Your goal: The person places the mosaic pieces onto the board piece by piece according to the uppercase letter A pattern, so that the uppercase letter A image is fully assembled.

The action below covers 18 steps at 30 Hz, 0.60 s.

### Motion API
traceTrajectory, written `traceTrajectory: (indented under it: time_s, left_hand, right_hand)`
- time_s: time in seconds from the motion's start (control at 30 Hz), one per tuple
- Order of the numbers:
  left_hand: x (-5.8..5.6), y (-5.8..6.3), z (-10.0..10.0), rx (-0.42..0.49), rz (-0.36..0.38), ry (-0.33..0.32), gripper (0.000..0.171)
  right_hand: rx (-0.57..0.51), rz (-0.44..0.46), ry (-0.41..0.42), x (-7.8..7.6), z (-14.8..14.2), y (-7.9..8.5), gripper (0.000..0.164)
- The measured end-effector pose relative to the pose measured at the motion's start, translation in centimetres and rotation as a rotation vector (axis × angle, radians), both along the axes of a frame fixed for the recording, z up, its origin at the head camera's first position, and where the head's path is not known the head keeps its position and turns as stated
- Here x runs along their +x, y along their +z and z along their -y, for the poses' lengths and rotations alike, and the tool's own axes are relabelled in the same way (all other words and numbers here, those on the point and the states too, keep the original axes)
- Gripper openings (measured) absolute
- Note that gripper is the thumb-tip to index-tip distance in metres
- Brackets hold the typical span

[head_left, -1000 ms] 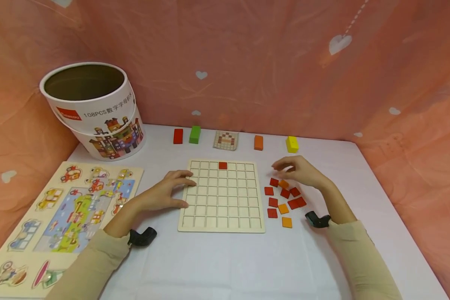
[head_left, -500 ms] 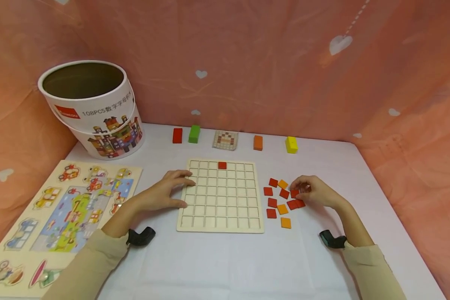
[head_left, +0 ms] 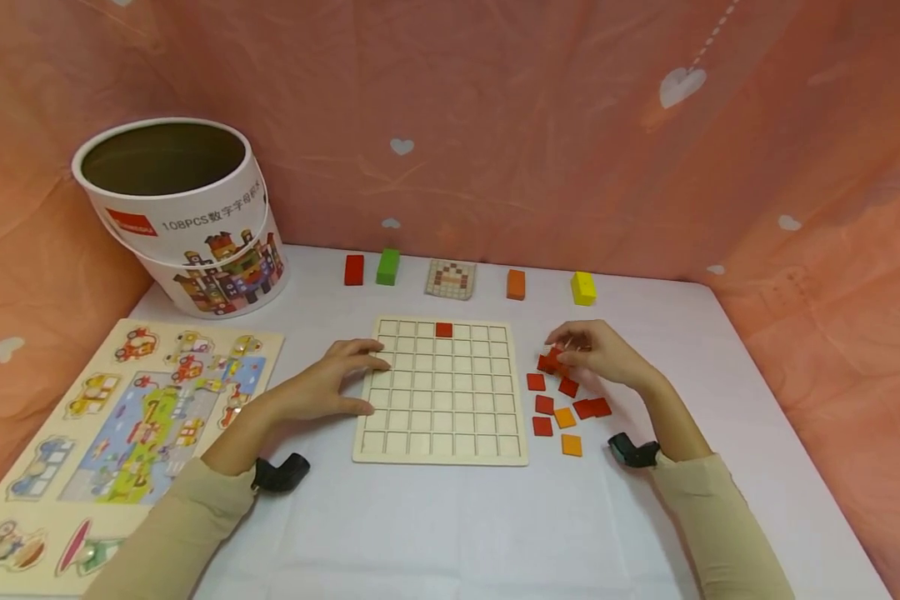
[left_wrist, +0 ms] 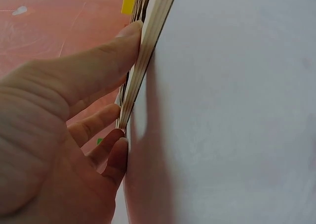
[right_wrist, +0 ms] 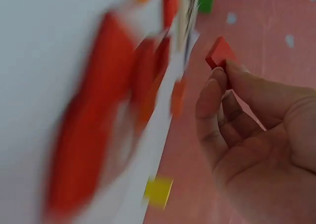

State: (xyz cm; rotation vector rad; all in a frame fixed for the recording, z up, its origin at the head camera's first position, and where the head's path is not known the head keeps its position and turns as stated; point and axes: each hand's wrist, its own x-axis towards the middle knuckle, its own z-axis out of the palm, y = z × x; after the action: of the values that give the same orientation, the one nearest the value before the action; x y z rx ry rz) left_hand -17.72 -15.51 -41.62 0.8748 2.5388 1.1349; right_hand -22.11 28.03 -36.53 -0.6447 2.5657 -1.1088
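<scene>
My right hand (head_left: 606, 354) is raised over the loose tiles beside the board. Between thumb and fingertips it pinches a red square tile (right_wrist: 221, 51), plain in the right wrist view. My left hand (head_left: 342, 379) rests at the left edge of the wooden grid board (head_left: 442, 421), fingertips over the rim and thumb lower down against it. In the left wrist view the thumb and fingers touch the board's side (left_wrist: 140, 66). One red tile (head_left: 444, 330) sits in the board's top row, in the middle column. Below the right hand lie several red tiles (head_left: 543, 404) and orange tiles (head_left: 572, 445).
Along the back stand a red block (head_left: 354, 270), a green block (head_left: 387, 267), an orange block (head_left: 516, 285) and a yellow block (head_left: 583, 288). A small pattern card (head_left: 451, 279) lies among them. A white bucket (head_left: 217, 221) and a vehicle puzzle board (head_left: 48, 425) are at left.
My right hand went down to the right side of the tile group, picked up a red tile there and brought it up and left. The left hand has stayed on the board's edge.
</scene>
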Motion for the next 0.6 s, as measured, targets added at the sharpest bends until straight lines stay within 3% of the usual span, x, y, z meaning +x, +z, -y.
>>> traceTrajectory:
  time_s: [0.2,0.4,0.6]
  left_hand:
    - [-0.1,-0.1,0.1,0.001,-0.001,-0.009,0.056]
    - [-0.1,0.1,-0.1,-0.012,-0.011,-0.012,0.057]
    - [0.1,0.2,0.2,-0.021,-0.016,-0.009,0.056]
  right_hand:
    - [-0.059,0.004,0.141,-2.9,6.4,-0.3,0.015]
    - [-0.060,0.038,0.283,-4.5,11.8,-0.8,0.015]
    - [-0.082,0.044,0.312,-5.2,15.3,-0.7,0.014]
